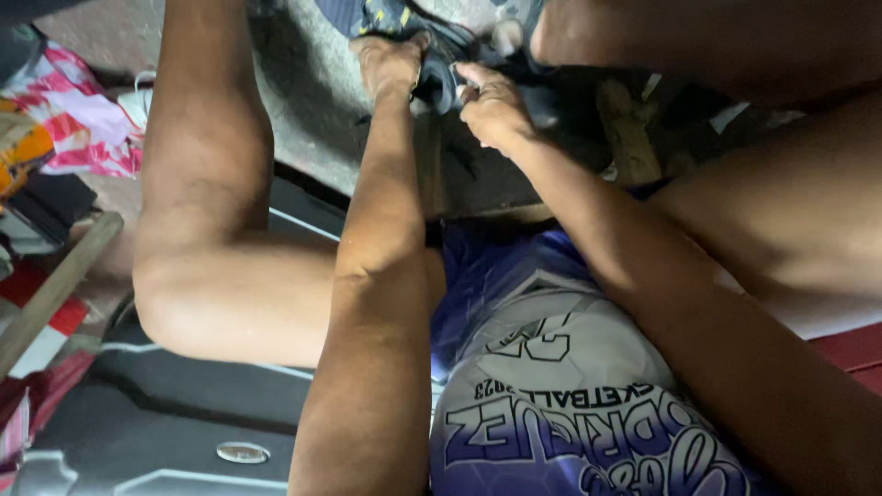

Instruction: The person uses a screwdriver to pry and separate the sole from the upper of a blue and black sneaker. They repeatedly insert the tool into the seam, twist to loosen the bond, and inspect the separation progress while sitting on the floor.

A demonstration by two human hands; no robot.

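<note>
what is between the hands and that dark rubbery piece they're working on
Nothing visible: the left hand grips the dark rubbery piece directly, and the right hand touches it with its fingers.

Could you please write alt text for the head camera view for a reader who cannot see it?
Seen from above, a seated person's left hand and right hand grip a dark rubbery piece together over a grey concrete floor. Bare knees flank the arms, with a blue and white jersey below.
</note>
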